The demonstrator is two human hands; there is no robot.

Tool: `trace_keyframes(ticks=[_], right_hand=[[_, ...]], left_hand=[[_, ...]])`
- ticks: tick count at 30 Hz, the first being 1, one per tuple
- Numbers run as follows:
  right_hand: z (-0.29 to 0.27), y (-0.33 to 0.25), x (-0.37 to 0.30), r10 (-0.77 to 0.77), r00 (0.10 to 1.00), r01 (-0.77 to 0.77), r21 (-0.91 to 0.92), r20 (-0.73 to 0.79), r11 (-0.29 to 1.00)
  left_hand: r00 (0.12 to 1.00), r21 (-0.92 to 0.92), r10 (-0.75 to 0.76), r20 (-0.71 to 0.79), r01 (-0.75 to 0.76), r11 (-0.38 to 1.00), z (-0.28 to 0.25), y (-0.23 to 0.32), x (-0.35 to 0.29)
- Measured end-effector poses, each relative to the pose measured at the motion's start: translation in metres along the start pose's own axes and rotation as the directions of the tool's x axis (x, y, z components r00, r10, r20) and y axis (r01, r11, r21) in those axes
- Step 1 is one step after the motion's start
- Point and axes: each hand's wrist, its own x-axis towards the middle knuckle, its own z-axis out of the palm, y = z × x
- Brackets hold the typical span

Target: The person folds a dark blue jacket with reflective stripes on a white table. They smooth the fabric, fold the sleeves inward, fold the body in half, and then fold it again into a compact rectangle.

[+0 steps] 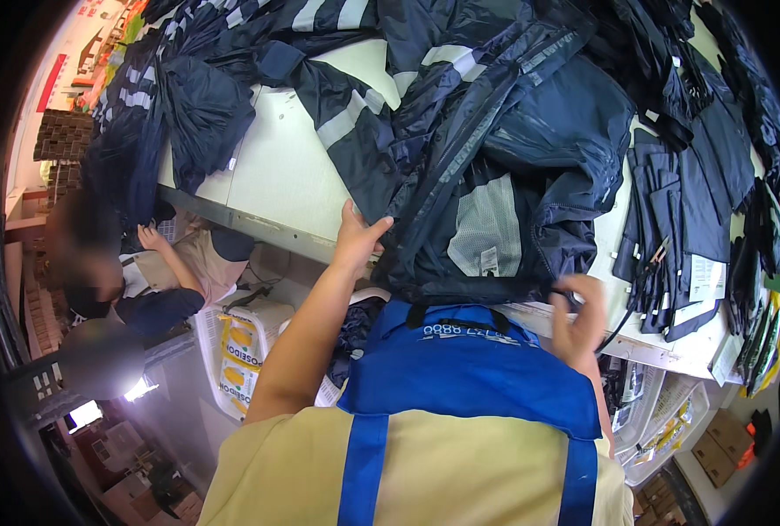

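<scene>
Head view: nearest, a yellow shirt (pixel 311 465) and blue apron (pixel 469 364) lie just this side of the jacket (pixel 548 131). At the jacket's left edge is the left hand (pixel 361 238), thumb and forefinger wide apart, the thumb against the cloth; whether the other fingers grip it, I cannot tell. By the jacket's near right corner the right hand (pixel 578 323) is half curled and blurred, so its hold cannot be told either. The jacket itself, dark and glossy, lies rumpled between and beyond the hands, a grey mesh panel (pixel 486 230) showing inside. It looks light, limp and rather slippery, likely to slide and fold on itself; the thicker near hem or a seam should give a surer hold than the slick panels, and the mesh might snag. Under the jacket is a white table (pixel 285 149), smooth-looking. Right of the jacket are dark cloth pieces (pixel 657 188) with a small metal tool (pixel 660 252) on them; beyond the jacket, more dark garments (pixel 204 92) are heaped. Lower than the jacket, to its left, a white basket (pixel 206 351) holds yellow packets (pixel 237 377). Farther left of the jacket a co-worker (pixel 166 273) sits, and to its lower right are brown boxes (pixel 725 445).
</scene>
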Motion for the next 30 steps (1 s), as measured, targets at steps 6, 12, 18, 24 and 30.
trace_keyframes(ticks=[6,12,18,24,30], right_hand=[[0.138,0.024,0.056,0.283,0.940,-0.305,0.095,0.191,0.948],[0.129,0.048,0.067,0.615,0.667,-0.728,0.544,0.420,0.419],[0.078,0.060,0.029,0.595,0.750,-0.586,-0.127,0.288,0.800],[0.072,0.059,0.021,0.582,0.766,-0.439,-0.441,0.272,0.783],[0.060,-0.023,0.087,0.290,0.926,-0.317,0.081,0.242,0.945]], left_hand=[[0.922,-0.452,-0.051,0.385,0.236,0.860,0.041,0.009,-0.016],[0.763,-0.619,-0.009,0.646,0.531,0.578,0.040,-0.015,-0.024],[0.971,-0.847,-0.019,0.237,0.216,0.486,-0.018,0.021,0.080],[0.992,-0.881,0.018,-0.121,-0.116,0.458,-0.059,0.065,0.170],[0.806,-0.582,0.587,-0.075,-0.514,0.631,0.019,0.121,0.041]])
